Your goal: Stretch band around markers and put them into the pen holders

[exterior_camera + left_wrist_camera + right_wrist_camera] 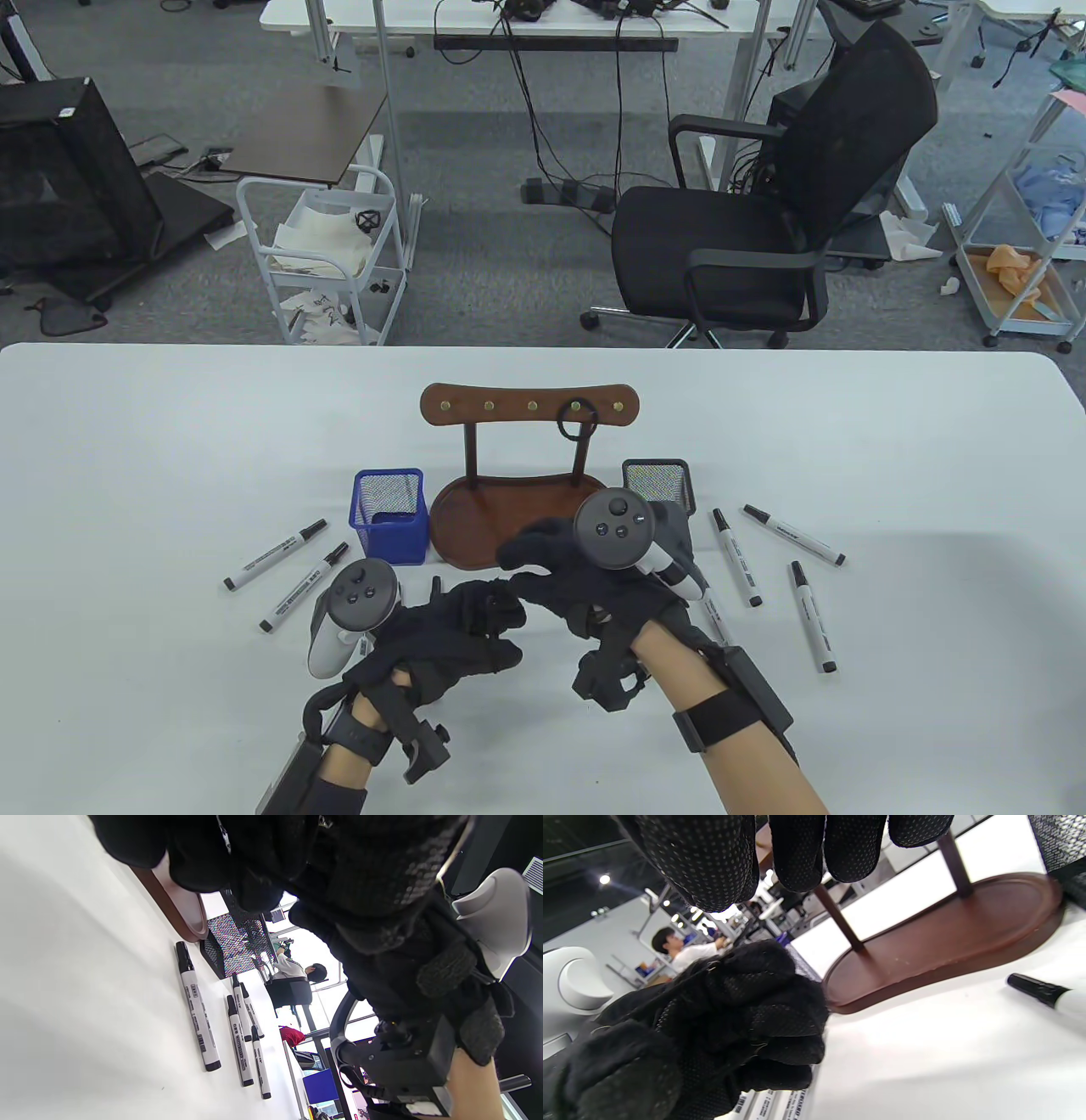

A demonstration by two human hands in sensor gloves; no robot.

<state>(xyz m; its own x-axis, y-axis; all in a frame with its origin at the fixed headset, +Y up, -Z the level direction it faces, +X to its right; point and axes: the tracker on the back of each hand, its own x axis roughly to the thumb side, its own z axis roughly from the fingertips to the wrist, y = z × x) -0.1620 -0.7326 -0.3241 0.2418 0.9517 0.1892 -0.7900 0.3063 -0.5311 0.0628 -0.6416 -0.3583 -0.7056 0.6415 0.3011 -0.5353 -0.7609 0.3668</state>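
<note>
Left hand (454, 632) fingers curled round markers (772, 1105); right hand (585, 577) fingers loose, empty.

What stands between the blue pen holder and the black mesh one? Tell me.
The brown wooden stand, its oval tray base on the table, between the blue pen holder and the black mesh one; the table view shows it.

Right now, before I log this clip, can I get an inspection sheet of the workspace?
Surface: white table.
Job's things: blue pen holder and black pen holder upright; two loose markers at left, four at right; black band hangs on the wooden hook rack.
Clutter: nothing seen.
Hands: left hand grips a marker bundle; right hand meets it, its hold unclear.
Cables: cables drop from the far desk to the floor.
Surroundings: office chair, white cart.
</note>
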